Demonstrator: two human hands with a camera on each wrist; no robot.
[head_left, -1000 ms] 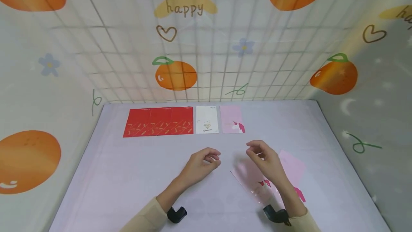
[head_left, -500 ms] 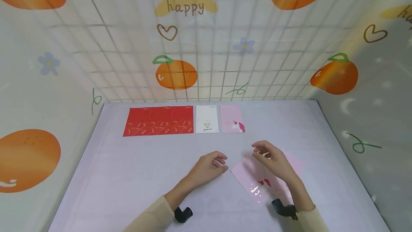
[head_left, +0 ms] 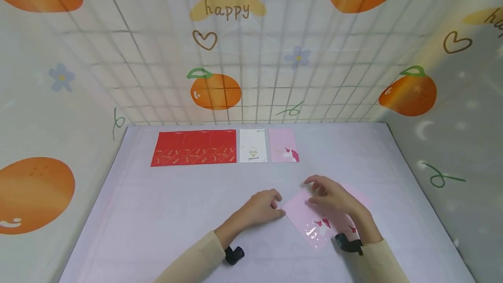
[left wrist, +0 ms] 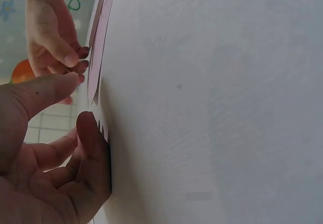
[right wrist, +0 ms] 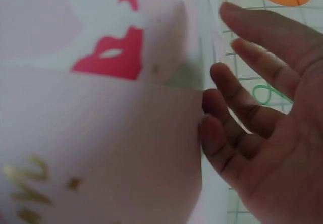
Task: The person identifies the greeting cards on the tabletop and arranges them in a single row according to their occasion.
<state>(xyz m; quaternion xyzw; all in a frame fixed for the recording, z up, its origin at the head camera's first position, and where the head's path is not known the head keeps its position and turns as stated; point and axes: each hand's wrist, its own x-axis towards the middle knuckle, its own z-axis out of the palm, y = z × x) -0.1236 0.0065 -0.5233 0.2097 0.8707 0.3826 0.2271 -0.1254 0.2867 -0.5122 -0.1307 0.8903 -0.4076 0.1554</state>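
A pink card with a unicorn print [head_left: 298, 211] lies slanted on the table, partly under my right hand [head_left: 332, 195]. Another pink piece [head_left: 359, 195] shows behind that hand. The right fingers are bent loosely over the card; in the right wrist view, fingertips [right wrist: 212, 133] are at the card's edge without a visible pinch. My left hand [head_left: 259, 208] is by the card's left corner, thumb and index finger apart. From the left wrist, the card [left wrist: 102, 42] appears edge-on, slightly layered, and the left hand [left wrist: 45, 163] holds nothing visible.
Along the back of the white table [head_left: 157, 213] lie a red strip of joined cards [head_left: 196, 147], a white card with a diamond print [head_left: 253, 143] and a pink unicorn card [head_left: 283, 143]. Patterned curtains [head_left: 251, 56] enclose the back and sides.
My left hand has moved right and slightly nearer, up to the pink card's corner. My right hand has shifted right, then lowered over the card, its fingers spreading a little.
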